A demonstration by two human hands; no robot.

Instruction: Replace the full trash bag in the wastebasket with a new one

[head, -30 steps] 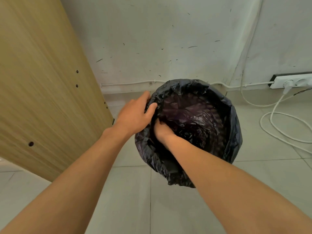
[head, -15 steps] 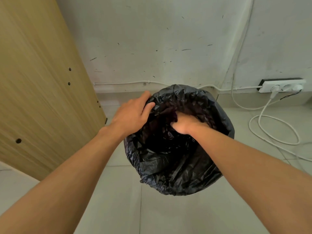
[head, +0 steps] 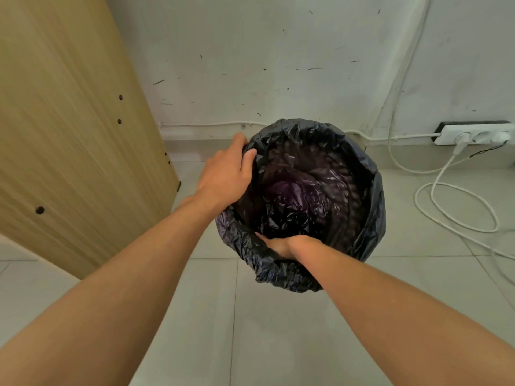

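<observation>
Grey tiled floor (head: 167, 316), scuffed white wall, wooden panel (head: 69, 121) at left, power strip (head: 473, 133) with white cable (head: 457, 207) at right. Wastebasket stands on the floor near the wall; its body is hidden by a black trash bag (head: 373, 218) lining the inside and folded over the rim all round. Left hand (head: 225, 176) grips the bag at the far-left rim, thumb inside, fingers curled over the edge. Right hand (head: 278, 245) reaches inside at the near rim, palm against the liner; fingers mostly hidden, so cannot tell whether it pinches or only presses. Judgement: bag looks empty, slack and newly fitted. Remaining: smoothing the liner and seating the overlap. Old bag not in view.
</observation>
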